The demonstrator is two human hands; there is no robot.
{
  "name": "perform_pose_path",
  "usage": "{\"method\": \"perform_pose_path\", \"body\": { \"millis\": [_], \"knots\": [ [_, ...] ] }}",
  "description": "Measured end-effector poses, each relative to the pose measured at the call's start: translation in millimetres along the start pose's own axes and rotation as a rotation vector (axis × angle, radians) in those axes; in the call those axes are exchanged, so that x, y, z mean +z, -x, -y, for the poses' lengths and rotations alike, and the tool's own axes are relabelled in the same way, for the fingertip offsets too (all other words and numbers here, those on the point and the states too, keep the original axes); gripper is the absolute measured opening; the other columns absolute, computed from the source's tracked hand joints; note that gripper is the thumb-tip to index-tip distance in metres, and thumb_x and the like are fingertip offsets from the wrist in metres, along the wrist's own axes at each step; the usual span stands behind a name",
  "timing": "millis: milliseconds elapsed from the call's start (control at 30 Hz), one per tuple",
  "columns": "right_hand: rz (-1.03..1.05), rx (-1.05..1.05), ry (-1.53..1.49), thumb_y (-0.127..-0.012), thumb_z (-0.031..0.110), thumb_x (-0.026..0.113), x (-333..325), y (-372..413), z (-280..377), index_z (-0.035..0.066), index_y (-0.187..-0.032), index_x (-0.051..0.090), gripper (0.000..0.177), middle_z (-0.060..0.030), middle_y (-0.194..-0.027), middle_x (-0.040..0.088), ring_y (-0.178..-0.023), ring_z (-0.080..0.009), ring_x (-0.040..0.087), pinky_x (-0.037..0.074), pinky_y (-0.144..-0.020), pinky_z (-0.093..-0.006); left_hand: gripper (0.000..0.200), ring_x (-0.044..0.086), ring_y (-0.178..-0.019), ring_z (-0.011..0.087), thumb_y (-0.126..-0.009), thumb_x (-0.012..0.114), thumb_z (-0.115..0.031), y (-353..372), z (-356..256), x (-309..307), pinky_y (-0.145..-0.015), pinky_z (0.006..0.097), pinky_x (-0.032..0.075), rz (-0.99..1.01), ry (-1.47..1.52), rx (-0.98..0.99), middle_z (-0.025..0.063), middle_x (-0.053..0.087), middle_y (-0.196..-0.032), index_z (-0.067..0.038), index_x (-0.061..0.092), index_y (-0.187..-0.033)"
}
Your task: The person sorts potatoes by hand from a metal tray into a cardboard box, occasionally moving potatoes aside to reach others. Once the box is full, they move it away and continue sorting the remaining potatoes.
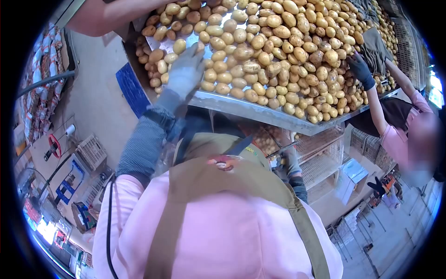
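Note:
My left hand (186, 70), in a grey glove, reaches over the near left part of a metal sorting table (223, 98). Its fingers are stretched forward, slightly blurred, among yellow-brown potatoes (278, 31), with one potato at the fingertips. Below the table's front edge, my right hand (291, 160) is lowered at my side, also in a grey glove. Its fingers are mostly hidden. Close by, more potatoes (265, 141) lie in a container under the table.
A co-worker's dark-gloved hand (360, 69) touches potatoes at the right, beside a grey cloth (375, 49). Another person's bare forearm (109, 17) extends across the top left. Plastic crates (320, 156) are stacked beneath the table. A blue panel (132, 89) stands at its left end.

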State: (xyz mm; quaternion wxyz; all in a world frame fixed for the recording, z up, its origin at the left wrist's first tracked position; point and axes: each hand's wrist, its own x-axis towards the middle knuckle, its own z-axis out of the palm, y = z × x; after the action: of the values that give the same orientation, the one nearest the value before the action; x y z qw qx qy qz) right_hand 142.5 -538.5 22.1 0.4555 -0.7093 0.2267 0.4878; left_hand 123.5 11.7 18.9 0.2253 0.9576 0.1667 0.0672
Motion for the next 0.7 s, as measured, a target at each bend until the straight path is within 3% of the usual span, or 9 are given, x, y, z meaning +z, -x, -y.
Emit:
{"method": "perform_pose_path", "body": {
  "millis": [133, 233, 300, 333, 367, 433, 500, 567, 700],
  "knots": [
    [-0.456, -0.289, -0.073, -0.093, 0.017, 0.065, -21.5, -27.4, -106.8, 0.005, -0.116, 0.069, 0.027, -0.0077, -0.091, 0.072, -0.07, -0.0202, 0.063, 0.049, -0.06, -0.0292, 0.041, 0.054, -0.124, 0.036, -0.09, 0.06, -0.016, 51.1, 7.8, -12.7, -0.105, 0.0449, 0.045, -0.121, -0.091, -0.023, 0.0158, 0.059, -0.133, -0.009, 0.06, -0.131],
    [-0.413, -0.145, 0.606, -0.096, 0.026, 0.065, 9.7, -10.7, 11.2, 0.001, -0.107, 0.071, 0.027, -0.0104, -0.101, 0.073, -0.091, -0.0219, 0.069, 0.053, -0.081, -0.0361, 0.04, 0.053, -0.125, 0.0367, -0.091, 0.059, -0.016, 60.2, 1.5, -26.6, -0.105, 0.0468, 0.043, -0.103, 0.032, -0.158, 0.0168, 0.061, -0.129, -0.006, 0.06, -0.129],
    [-0.376, -0.726, 0.56, -0.097, 0.018, 0.064, 101.1, 21.0, 120.8, 0.001, -0.107, 0.071, 0.021, -0.0122, -0.101, 0.073, -0.092, -0.0239, 0.069, 0.054, -0.082, -0.0349, 0.039, 0.053, -0.125, 0.0392, -0.091, 0.059, -0.015, 54.4, -14.9, -4.8, -0.109, 0.0493, 0.039, 0.109, 0.177, -0.132, 0.018, 0.06, -0.13, -0.006, 0.061, -0.128],
    [-0.28, -0.92, 0.662, -0.094, 0.015, 0.063, 134.3, 21.5, 157.2, 0.003, -0.114, 0.069, 0.024, -0.0148, -0.107, 0.071, -0.098, -0.0294, 0.067, 0.052, -0.088, -0.0374, 0.038, 0.052, -0.127, 0.0393, -0.09, 0.06, -0.015, 55.5, -24.5, 8.2, -0.109, 0.0491, 0.039, 0.094, 0.024, 0.06, 0.0166, 0.06, -0.132, -0.006, 0.062, -0.127],
    [-0.173, -1.123, 0.761, -0.092, 0.013, 0.062, 164.3, 11.9, 184.4, 0.004, -0.12, 0.067, 0.03, -0.0174, -0.112, 0.069, -0.105, -0.0349, 0.066, 0.05, -0.094, -0.0398, 0.037, 0.051, -0.129, 0.0377, -0.089, 0.062, -0.014, 54.0, -35.4, 11.2, -0.11, 0.048, 0.038, -0.086, 0.137, 0.078, 0.0158, 0.059, -0.134, -0.005, 0.062, -0.125],
    [-0.027, -1.377, 1.051, -0.09, 0.017, 0.064, 222.6, -23.5, 216.5, 0.006, -0.134, 0.057, 0.046, -0.0183, -0.133, 0.06, -0.125, -0.0379, 0.056, 0.044, -0.105, -0.0455, 0.036, 0.053, -0.128, 0.037, -0.089, 0.063, -0.014, 58.8, -27.5, 13.4, -0.109, 0.0475, 0.04, -0.125, 0.138, 0.06, 0.0153, 0.06, -0.133, -0.005, 0.062, -0.123],
    [0.036, -1.324, 1.267, -0.091, 0.023, 0.063, 284.6, -38.1, 236.4, 0.009, -0.147, 0.043, 0.061, -0.0169, -0.154, 0.041, -0.144, -0.0372, 0.037, 0.032, -0.116, -0.0526, 0.035, 0.055, -0.125, 0.0367, -0.088, 0.063, -0.011, 75.2, -14.2, 14.8, -0.107, 0.0469, 0.043, -0.209, 0.256, -0.072, 0.0152, 0.062, -0.129, -0.006, 0.063, -0.123],
    [-0.008, -1.4, 1.461, -0.09, 0.031, 0.062, 321.3, -65.1, 246.1, 0.011, -0.151, 0.038, 0.069, -0.015, -0.16, 0.031, -0.149, -0.0367, 0.027, 0.024, -0.117, -0.0593, 0.034, 0.057, -0.122, 0.0362, -0.088, 0.063, -0.009, 95.5, -7.0, 8.1, -0.105, 0.0458, 0.045, -0.292, 0.316, -0.165, 0.015, 0.064, -0.125, -0.006, 0.064, -0.122],
    [-0.059, -1.486, 1.579, -0.09, 0.044, 0.059, 373.3, -97.0, 286.3, 0.016, -0.15, 0.041, 0.069, -0.0146, -0.161, 0.03, -0.149, -0.0368, 0.026, 0.021, -0.113, -0.0677, 0.033, 0.059, -0.116, 0.0374, -0.087, 0.061, -0.005, 134.9, 17.1, -11.7, -0.102, 0.0445, 0.046, -0.396, 0.304, -0.385, 0.0165, 0.065, -0.121, -0.005, 0.064, -0.12]
  ]
}}
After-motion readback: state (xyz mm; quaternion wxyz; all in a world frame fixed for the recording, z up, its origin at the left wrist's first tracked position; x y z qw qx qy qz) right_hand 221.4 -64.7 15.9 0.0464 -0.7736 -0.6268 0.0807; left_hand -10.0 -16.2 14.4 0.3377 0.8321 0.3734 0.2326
